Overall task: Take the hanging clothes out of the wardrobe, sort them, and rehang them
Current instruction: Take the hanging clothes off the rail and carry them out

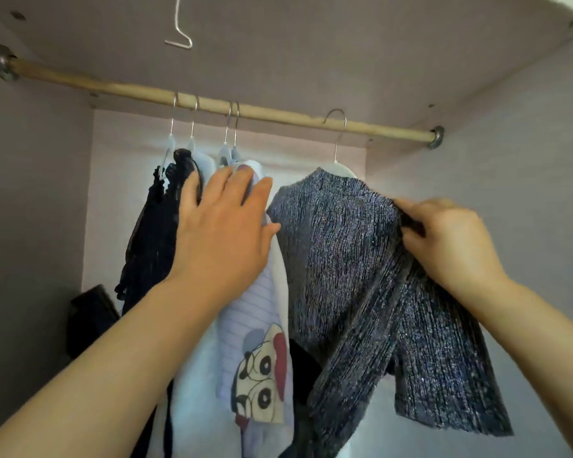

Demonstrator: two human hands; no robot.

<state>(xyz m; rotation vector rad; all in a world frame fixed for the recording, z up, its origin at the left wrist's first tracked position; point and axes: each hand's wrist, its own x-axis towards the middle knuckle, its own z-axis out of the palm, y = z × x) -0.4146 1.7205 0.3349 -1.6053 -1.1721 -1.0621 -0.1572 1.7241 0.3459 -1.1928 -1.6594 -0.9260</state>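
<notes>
Knit top: dark, ribbed, sparkly, on a white hanger.
My right hand: pinching its shoulder.
My left hand: fingers spread flat against the striped shirt.

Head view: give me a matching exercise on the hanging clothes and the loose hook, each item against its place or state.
1 sparkly blue top
2 black ruffled garment
3 panda shirt
4 bare wire hook

a leftmost on the rail
b above the rail, carrying nothing
c pinched by the right hand
d under the left hand, between the two dark garments

Pairs: 1-c, 2-a, 3-d, 4-b
</notes>
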